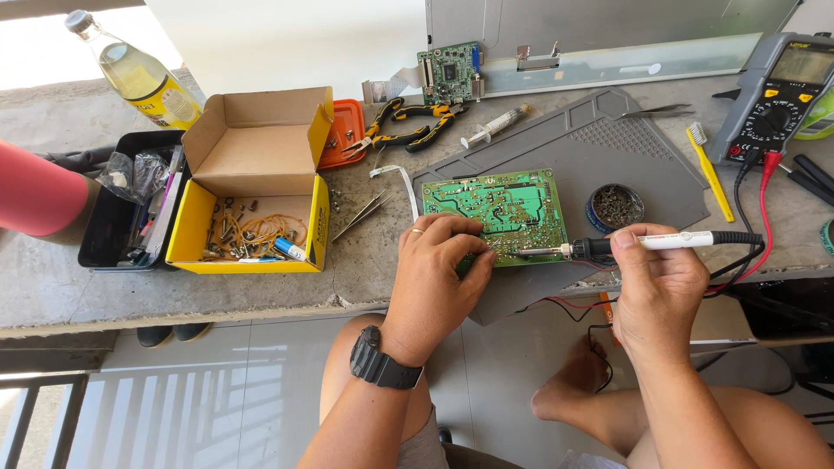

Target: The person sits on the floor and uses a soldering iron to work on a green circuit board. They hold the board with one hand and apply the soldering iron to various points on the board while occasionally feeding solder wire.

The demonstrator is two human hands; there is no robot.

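Two hands work over one green board [501,211], flat and rectangular, lying on a grey ribbed mat [625,152] on the concrete bench [261,295]. The left hand [439,265] rests on the board's six o'clock edge, fingers curled and pinching something too small to make out. The right hand [656,278] is closed around one soldering iron [643,244], white-handled with a black collar, its metal tip reaching toward nine o'clock onto the board. At three o'clock of the board sits one round tin [616,207] of brass wool. At nine o'clock stands one yellow cardboard box [252,187], flaps open, holding tangled wires and screws. At twelve o'clock lie two pliers [408,126], one syringe [495,126] and a second, smaller board [450,72]. One multimeter [777,95] at two o'clock is partly cut off.
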